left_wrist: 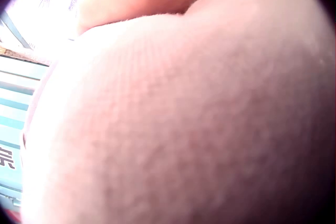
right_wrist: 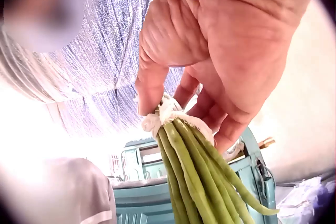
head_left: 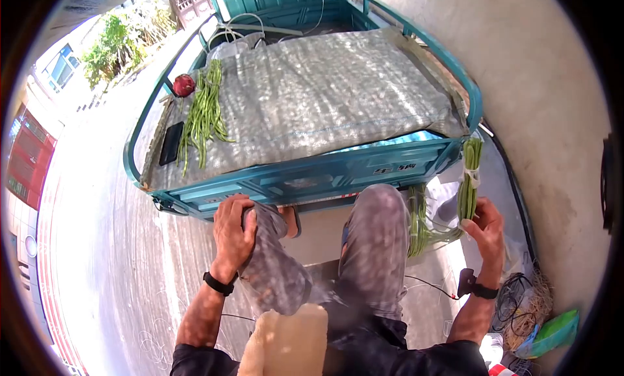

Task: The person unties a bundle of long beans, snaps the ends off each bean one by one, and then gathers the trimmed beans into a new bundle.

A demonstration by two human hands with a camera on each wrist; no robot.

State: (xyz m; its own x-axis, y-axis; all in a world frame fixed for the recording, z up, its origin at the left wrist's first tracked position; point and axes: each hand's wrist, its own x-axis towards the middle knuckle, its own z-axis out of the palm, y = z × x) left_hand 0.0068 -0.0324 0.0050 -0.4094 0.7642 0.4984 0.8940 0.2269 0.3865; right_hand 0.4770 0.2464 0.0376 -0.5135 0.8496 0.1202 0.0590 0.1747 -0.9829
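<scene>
My right hand (head_left: pixel 486 230) grips a bundle of long green beans (head_left: pixel 469 181), bound with a white strip (head_left: pixel 470 176). In the right wrist view, thumb and fingers close round this bundle (right_wrist: pixel 197 176) right at the white tie (right_wrist: pixel 173 116), and the bean ends fan out beyond it. On the left knee rests my left hand (head_left: pixel 234 233), its fingers draped over the kneecap and holding nothing. The left wrist view is filled with blurred skin. More green beans (head_left: pixel 418 230) show beside the right knee, partly overlapped by it.
A teal cargo cart (head_left: pixel 312 174) stands ahead, its bed covered by a grey woven sheet (head_left: pixel 312 90). On that sheet lie loose long beans (head_left: pixel 205 116), a dark red round thing (head_left: pixel 184 85) and a black phone (head_left: pixel 171 143). Dark cables (head_left: pixel 513 298) and a green bag (head_left: pixel 556 334) lie at right.
</scene>
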